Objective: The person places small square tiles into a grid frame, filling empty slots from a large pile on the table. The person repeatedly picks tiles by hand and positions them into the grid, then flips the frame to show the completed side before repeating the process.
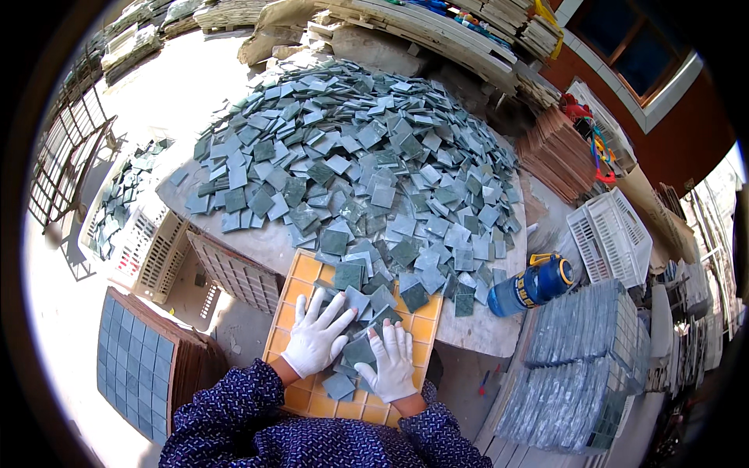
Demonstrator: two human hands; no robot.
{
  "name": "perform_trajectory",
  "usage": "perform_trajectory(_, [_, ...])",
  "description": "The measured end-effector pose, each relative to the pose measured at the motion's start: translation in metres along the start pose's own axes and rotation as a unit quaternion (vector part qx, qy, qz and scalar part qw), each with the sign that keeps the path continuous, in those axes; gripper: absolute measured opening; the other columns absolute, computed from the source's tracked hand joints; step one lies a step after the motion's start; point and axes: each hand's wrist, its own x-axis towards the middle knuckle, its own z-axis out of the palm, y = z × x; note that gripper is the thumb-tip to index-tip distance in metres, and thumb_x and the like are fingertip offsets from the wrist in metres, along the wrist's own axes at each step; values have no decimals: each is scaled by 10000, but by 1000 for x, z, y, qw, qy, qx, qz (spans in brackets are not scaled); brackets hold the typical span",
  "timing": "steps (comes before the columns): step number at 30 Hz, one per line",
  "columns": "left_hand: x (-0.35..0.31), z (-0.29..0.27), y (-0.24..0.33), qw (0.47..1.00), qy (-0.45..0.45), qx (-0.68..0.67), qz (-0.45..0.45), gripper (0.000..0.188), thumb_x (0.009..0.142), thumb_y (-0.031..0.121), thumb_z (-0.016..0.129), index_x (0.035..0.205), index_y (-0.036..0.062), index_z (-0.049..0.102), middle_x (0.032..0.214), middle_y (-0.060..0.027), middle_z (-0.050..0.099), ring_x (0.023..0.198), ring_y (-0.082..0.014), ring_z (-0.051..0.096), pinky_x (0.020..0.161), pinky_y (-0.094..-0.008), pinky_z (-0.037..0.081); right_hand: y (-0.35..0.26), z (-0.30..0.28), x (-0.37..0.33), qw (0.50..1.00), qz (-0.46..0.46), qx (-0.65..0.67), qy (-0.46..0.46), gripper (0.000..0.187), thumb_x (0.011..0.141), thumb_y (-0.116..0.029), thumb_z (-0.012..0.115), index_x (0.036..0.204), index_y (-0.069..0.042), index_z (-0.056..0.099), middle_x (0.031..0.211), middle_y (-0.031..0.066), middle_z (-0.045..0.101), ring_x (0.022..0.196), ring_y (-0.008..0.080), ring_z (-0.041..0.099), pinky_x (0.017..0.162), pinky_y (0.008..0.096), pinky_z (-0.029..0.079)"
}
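Observation:
My left hand (316, 335), in a white glove with bare fingertips, lies with fingers spread on loose grey-green square stone tiles (359, 352). My right hand (390, 363), gloved the same way, rests opposite with its fingers stretched out over the tiles' right side. Neither hand grips a tile. Beneath both is a yellow gridded tray (424, 327), its far end against the big heap of similar tiles (351, 148). One tile (339, 385) lies nearer me, below the hands. Parts of the tiles under my palms are hidden.
A blue water bottle (530, 287) lies to the right of the heap on the stone table (499, 331). Wrapped tile stacks (562, 374) stand at right, gridded tile sheets (133, 363) at left. White plastic crates (612, 234) sit on both sides.

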Motion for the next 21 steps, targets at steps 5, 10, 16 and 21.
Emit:
perform_trajectory(5, [51,8,-23,998,43,19,-47,499,902,297,538,1384,193,458,1479,-114,362,1348,-360,318,1048,-610,240,20,-5,68,999,18,-38,10,710,815,-460,658,1431,-206,411,1484,214,316,1350,442,295,1089,545,231])
perform_trajectory(10, [53,4,-47,996,58,-49,47,425,848,186,578,1265,109,554,1303,-125,504,1230,-318,450,978,-474,341,3,-21,92,992,-81,96,5,461,776,-341,699,1159,-101,610,1201,125,570,1203,328,483,1021,453,363])
perform_trajectory(16, [3,-32,-31,992,81,-69,64,410,819,241,630,1203,107,582,1252,-108,537,1209,-301,469,1012,-487,325,-21,-8,32,977,-176,119,-28,525,794,-279,703,1288,-167,565,1355,170,476,1276,371,434,1058,467,354])
perform_trajectory(21, [63,-19,-41,994,32,46,98,518,884,359,575,1348,142,490,1409,-76,468,1333,-285,379,1106,-545,232,36,16,95,999,-49,-12,-15,510,884,-344,599,1339,-129,515,1412,154,449,1323,334,395,1100,473,288])
